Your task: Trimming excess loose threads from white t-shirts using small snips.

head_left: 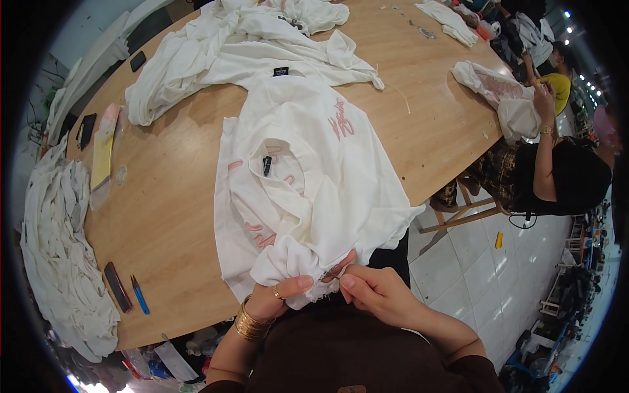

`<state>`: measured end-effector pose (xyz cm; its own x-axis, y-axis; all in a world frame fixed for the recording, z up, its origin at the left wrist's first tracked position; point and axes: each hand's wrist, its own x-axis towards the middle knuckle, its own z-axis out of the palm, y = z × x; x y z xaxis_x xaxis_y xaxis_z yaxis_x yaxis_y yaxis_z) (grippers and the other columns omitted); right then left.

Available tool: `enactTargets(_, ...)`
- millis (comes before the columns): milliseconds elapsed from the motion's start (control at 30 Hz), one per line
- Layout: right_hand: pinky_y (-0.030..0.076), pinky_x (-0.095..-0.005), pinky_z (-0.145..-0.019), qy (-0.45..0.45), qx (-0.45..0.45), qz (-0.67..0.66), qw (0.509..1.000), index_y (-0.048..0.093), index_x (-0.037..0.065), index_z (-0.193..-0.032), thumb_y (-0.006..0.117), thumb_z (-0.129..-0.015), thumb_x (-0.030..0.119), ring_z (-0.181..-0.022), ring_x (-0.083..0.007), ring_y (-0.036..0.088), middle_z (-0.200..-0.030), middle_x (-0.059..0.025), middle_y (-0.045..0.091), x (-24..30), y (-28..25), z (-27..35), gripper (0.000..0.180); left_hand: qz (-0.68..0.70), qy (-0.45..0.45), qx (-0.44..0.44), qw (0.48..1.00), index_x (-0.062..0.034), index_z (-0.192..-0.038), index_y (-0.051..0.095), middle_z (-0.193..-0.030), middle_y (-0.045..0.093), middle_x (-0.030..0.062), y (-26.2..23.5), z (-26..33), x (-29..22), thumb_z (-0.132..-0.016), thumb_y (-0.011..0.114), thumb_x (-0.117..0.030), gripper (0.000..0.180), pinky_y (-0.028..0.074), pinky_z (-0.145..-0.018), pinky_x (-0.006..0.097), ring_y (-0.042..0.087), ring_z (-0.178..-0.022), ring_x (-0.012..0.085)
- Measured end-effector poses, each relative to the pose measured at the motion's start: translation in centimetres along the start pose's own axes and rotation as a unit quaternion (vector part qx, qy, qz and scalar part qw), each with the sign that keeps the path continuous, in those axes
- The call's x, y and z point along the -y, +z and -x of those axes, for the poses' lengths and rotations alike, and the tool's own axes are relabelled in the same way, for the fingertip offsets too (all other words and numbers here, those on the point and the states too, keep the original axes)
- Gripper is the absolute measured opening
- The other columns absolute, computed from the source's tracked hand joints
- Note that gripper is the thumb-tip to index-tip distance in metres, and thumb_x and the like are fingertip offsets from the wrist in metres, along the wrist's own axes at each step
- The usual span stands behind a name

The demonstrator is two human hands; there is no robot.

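A white garment with pink lettering (308,177) lies spread on the wooden table (170,196) in front of me. My left hand (278,295), with gold bangles and a ring, grips a bunched fold of its near edge. Touching the same fold from the right, my right hand (373,291) pinches a small metal tool at the fabric's frayed hem. A small black label (266,164) shows inside the garment's neck opening.
More white garments (216,52) lie at the table's far side and a heap (59,249) hangs off the left edge. A dark phone (118,287) and blue pen (139,295) lie near left. Another person (557,164) sits at right holding a white garment (504,98).
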<state>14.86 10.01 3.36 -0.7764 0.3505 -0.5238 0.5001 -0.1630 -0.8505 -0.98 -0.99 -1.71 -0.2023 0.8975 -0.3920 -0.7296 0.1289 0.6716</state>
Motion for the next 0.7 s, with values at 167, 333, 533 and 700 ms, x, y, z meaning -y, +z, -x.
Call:
enactTargets(167,0.038,-0.0268,-0.05,-0.018,-0.015,0.016,1.0,0.052,0.002,-0.079,0.043,-0.092,0.026,-0.049,-0.0135,0.043,-0.055,-0.0052,0.047,0.15,0.1,0.01,0.029,-0.001,0.002,0.001,1.0,-0.0011,-0.104,0.049,-0.093,0.056,0.005,0.04,-0.03,-0.03,-0.069,0.063,-0.004,0.038,0.044,-0.073,0.026,0.054,-0.084,0.0127)
enactTargets(333,0.039,-0.0269,-0.052,-0.017,-0.018,0.018,1.0,0.054,0.002,-0.083,0.043,-0.092,0.026,-0.051,-0.0142,0.046,-0.059,-0.006,0.05,0.27,0.19,-0.03,0.027,-0.027,0.015,0.0,1.0,-0.0014,-0.099,0.05,-0.088,0.056,0.0039,0.25,-0.05,-0.18,-0.069,0.064,-0.006,0.034,0.044,-0.071,0.024,0.052,-0.08,0.011)
enactTargets(533,0.04,-0.0273,-0.053,-0.011,-0.015,0.03,0.999,0.054,0.003,-0.086,0.043,-0.092,0.027,-0.053,-0.0149,0.048,-0.062,-0.006,0.052,0.33,0.1,-0.12,0.028,-0.059,0.029,0.001,0.998,-0.0016,-0.094,0.051,-0.082,0.055,0.0025,0.44,-0.09,-0.41,-0.069,0.064,-0.007,0.029,0.042,-0.068,0.022,0.051,-0.076,0.0096)
enactTargets(700,0.04,-0.0276,-0.053,-0.012,-0.015,0.036,0.999,0.055,0.003,-0.086,0.042,-0.092,0.028,-0.052,-0.0153,0.048,-0.061,-0.006,0.052,0.3,0.07,-0.1,0.029,-0.058,0.03,-0.002,0.998,-0.0016,-0.093,0.051,-0.081,0.054,0.0021,0.38,-0.12,-0.25,-0.069,0.064,-0.007,0.028,0.042,-0.067,0.022,0.05,-0.074,0.0093)
